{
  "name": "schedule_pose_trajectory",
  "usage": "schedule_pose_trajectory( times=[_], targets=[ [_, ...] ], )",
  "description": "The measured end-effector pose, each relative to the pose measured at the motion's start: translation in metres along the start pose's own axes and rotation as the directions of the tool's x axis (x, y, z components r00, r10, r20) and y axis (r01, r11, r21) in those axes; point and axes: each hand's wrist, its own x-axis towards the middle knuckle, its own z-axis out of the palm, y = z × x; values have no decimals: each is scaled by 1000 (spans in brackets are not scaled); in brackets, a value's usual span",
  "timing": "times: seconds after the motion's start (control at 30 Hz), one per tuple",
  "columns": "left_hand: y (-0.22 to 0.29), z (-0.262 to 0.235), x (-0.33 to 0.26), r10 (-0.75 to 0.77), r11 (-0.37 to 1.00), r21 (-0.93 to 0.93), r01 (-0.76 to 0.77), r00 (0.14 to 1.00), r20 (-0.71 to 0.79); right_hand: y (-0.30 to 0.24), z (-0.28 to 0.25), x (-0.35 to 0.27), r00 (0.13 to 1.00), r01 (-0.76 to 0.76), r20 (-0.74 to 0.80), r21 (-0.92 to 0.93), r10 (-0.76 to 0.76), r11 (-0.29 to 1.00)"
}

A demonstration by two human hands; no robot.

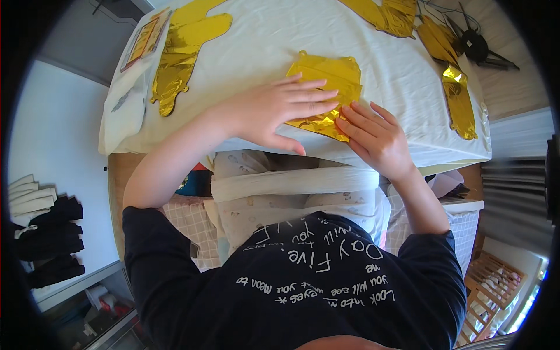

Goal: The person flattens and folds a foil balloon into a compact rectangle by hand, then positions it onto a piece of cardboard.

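Head view: left hand [280, 111], fingers apart, partly hides gold foil [343, 74]; right hand [383, 144] touching, fingers' pinch unclear.

Table [245, 64], near edge: centre foil [341, 70], before the person; left hand [280, 108] across its left part, right hand [376, 137] at its near right corner. Left side: left foil [178, 52]; further left, packet [146, 39] behind, plastic bag [125, 105] in front. Right side: right foil [458, 99]; rear foil [391, 16], behind and to its left; legged stand [475, 45], behind, apparently off the table.
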Motion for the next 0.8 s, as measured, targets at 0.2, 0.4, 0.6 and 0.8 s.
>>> schedule_pose_trajectory(
  times=[0.2,0.4,0.6,0.8],
  targets=[
    [6,9,-5,-32,996,82,23,993,115,-1,3,-2,1000,20,-22,-11,-20,1000],
    [23,17,-11,-17,990,138,5,996,85,-2,1,-12,993,112,-44,-51,-114,992],
    [28,27,-20,53,952,307,-14,991,-121,4,-1,-21,984,159,-77,-27,-161,987],
    [31,30,-21,97,932,363,-22,977,-190,6,6,-24,970,190,-140,-63,-197,980]
  ],
)
